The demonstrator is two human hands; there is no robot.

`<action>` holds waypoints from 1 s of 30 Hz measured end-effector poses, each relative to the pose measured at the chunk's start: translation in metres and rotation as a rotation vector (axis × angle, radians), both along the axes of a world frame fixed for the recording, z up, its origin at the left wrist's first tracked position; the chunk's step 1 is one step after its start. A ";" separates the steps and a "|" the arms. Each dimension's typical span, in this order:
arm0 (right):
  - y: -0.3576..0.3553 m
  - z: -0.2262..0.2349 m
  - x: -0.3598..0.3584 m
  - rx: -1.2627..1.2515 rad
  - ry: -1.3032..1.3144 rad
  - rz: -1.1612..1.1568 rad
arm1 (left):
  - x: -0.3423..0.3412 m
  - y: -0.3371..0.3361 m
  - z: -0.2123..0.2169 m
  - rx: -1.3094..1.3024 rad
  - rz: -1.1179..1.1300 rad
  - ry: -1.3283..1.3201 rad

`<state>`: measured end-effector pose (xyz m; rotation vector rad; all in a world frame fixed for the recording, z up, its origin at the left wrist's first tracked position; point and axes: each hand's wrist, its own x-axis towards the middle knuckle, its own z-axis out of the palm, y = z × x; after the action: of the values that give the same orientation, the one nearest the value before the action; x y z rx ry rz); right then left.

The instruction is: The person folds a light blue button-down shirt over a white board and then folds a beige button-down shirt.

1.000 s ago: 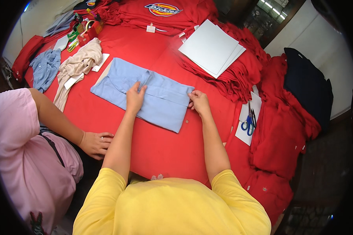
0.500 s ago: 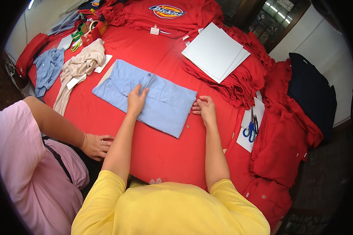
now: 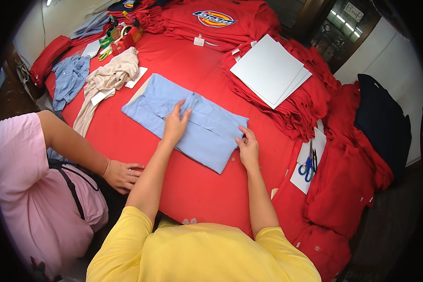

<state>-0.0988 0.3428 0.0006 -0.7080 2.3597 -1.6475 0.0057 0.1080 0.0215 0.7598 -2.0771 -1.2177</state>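
A light blue garment (image 3: pixel 207 134), folded into a flat rectangle, lies slantwise on the red-covered table. My left hand (image 3: pixel 175 127) rests on the middle of it, by the raised fold near its far edge, with thumb and fingers apart. At the garment's right end is my right hand (image 3: pixel 249 149), its fingers spread and the tips touching the side edge. A beige card-like edge (image 3: pixel 141 93) shows from under the garment's left end.
A co-worker's hand (image 3: pixel 123 176) rests at the table's near edge, left of my forearm. White sheets (image 3: pixel 268 70) lie on stacked red garments. Blue-handled scissors (image 3: pixel 307 168) lie at right. A beige cloth (image 3: pixel 109 73) and a tape dispenser (image 3: pixel 125 41) are at far left.
My right hand has come from just off the garment's right edge onto it, a little nearer to me, with its fingers uncurled. My left hand stays on the cloth. The whole view has shifted slightly.
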 end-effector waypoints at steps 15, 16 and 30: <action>0.003 0.011 0.006 -0.049 -0.240 0.072 | 0.037 0.096 0.005 -0.702 -0.349 -0.276; 0.003 0.013 0.007 -0.031 -0.234 0.083 | 0.034 0.098 0.006 -0.706 -0.332 -0.258; 0.018 0.019 0.017 -0.172 -0.389 0.024 | 0.026 0.132 0.015 -0.598 -0.423 -0.222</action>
<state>-0.0817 0.3606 0.0194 -0.3936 1.9516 -1.8018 0.0320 0.2400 0.0366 0.1847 -2.6851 -0.6461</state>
